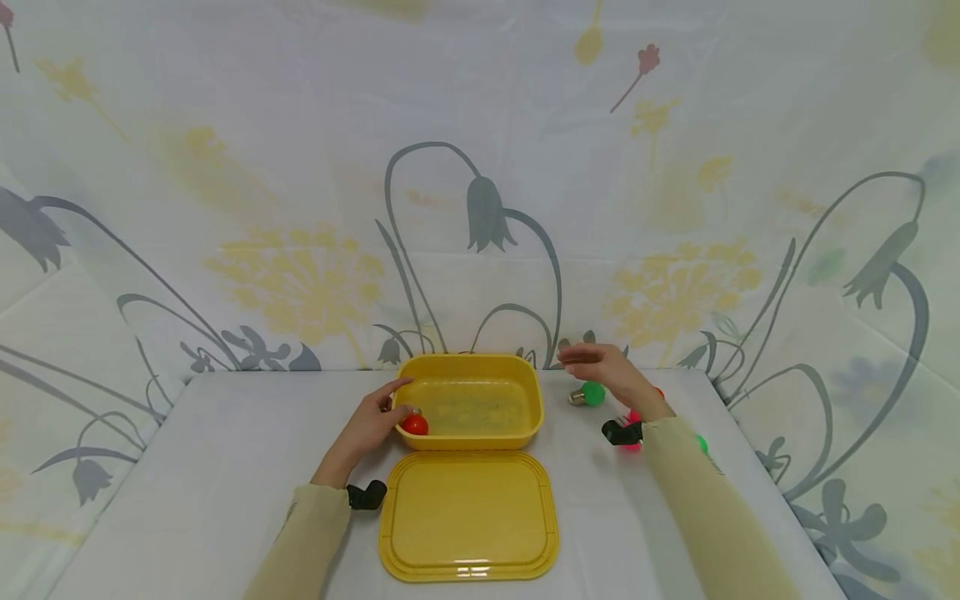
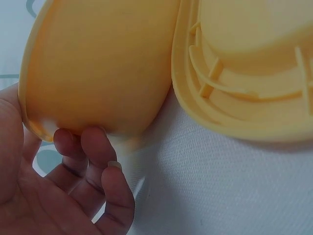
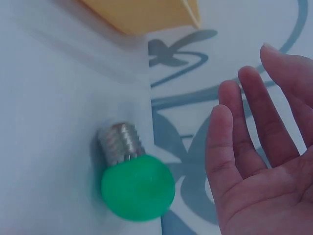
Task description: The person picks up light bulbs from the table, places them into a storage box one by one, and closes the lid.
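A yellow plastic box (image 1: 468,441) stands at the back middle of the table. My left hand (image 1: 373,423) grips its left rim, thumb over the inside and fingers curled against the outer wall (image 2: 102,68). Inside, in the near left corner by the thumb, lies a red bulb (image 1: 415,425). My right hand (image 1: 609,372) is raised to the right of the box, its fingers extended and holding nothing. Close by it, a green bulb (image 3: 138,188) with a ribbed metal base (image 3: 121,142) rests on the white table.
The box's yellow lid (image 1: 468,517) lies flat just in front of it. Several pink, red and green bulbs, among them a pink one (image 1: 632,447), sit partly hidden under the right forearm. A patterned cloth (image 1: 480,275) hangs behind the table.
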Available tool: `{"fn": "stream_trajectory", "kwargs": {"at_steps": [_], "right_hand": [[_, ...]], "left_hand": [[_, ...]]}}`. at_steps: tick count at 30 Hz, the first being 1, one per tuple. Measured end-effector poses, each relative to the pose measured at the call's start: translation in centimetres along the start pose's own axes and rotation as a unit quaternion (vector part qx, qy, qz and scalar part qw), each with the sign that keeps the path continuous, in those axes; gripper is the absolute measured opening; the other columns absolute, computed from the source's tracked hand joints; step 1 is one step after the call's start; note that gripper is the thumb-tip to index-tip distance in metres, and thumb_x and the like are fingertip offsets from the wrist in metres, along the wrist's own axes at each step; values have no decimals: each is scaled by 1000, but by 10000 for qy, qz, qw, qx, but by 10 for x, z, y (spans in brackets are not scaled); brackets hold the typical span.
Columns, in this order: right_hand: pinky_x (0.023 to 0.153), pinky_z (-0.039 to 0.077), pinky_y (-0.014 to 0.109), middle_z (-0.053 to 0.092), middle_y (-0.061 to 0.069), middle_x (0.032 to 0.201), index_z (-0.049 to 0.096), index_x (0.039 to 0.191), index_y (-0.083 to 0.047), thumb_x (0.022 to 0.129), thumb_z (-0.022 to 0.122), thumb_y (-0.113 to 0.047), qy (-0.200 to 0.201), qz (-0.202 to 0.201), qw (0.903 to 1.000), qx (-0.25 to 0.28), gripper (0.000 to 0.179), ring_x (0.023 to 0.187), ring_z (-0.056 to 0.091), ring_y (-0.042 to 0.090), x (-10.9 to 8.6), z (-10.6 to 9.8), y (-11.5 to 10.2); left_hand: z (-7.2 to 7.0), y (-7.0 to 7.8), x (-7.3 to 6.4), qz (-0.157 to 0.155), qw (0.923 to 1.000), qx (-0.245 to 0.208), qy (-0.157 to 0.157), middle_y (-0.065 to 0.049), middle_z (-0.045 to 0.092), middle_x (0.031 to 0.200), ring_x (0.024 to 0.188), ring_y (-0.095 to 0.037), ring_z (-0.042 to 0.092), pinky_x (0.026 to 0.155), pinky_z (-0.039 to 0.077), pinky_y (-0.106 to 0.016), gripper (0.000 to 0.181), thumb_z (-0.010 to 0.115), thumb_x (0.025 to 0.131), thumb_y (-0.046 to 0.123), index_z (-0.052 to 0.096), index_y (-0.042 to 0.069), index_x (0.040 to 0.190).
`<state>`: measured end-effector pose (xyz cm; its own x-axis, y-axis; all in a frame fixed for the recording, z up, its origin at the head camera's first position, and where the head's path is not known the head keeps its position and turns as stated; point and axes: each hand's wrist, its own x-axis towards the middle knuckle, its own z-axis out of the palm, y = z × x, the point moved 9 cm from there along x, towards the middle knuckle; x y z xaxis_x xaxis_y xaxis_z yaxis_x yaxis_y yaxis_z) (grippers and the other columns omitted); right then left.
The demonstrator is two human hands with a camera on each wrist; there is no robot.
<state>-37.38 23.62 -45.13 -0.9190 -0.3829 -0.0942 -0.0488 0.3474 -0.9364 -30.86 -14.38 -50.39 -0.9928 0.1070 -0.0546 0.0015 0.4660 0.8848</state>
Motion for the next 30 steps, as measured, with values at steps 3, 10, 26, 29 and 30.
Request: {"fn": "stream_trajectory", "kwargs": {"at_steps": [3, 10, 26, 29, 30], "right_hand": [[97, 47, 30, 53, 26, 138, 56, 136, 4, 98, 63, -15, 65, -5, 9998, -177, 44, 123, 55, 35, -5, -8, 5], [103, 42, 42, 56, 26, 134, 57, 134, 5, 96, 65, -14, 259, 118, 9986, -453, 44, 120, 56, 32, -17, -23, 21], [100, 42, 50, 57, 21, 135, 61, 133, 0, 95, 63, -7, 616, 446, 9908, -1117, 39, 126, 50, 39, -24, -40, 50], [92, 49, 46, 56, 21, 136, 61, 133, -1, 94, 64, -7, 556, 548, 9897, -1197, 40, 123, 52, 39, -23, -37, 55], [90, 51, 44, 56, 21, 136, 62, 133, -1, 94, 64, -7, 553, 559, 9894, -1222, 40, 121, 52, 39, -23, -37, 56]], "left_hand": [[0, 0, 0, -24, 10000, -34, 17, -7, 42, 80, 73, -22, 42, 62, 34, -29, 52, 65, 95, 19, 52, 18, 145], [1, -1, 0, -55, 10000, -50, 16, -7, 41, 81, 75, -22, 42, 62, 34, -29, 51, 63, 96, 19, 51, 17, 146], [1, -1, 0, -52, 9999, -82, 28, -8, 42, 83, 77, -23, 43, 64, 34, -31, 52, 64, 95, 20, 52, 19, 145], [2, -1, 0, -80, 9999, -124, 16, -8, 42, 83, 77, -23, 43, 64, 34, -31, 52, 64, 95, 20, 52, 20, 145], [2, -1, 0, -86, 9999, -144, 13, -8, 42, 83, 77, -23, 43, 64, 34, -31, 52, 64, 95, 20, 52, 20, 145]]}}
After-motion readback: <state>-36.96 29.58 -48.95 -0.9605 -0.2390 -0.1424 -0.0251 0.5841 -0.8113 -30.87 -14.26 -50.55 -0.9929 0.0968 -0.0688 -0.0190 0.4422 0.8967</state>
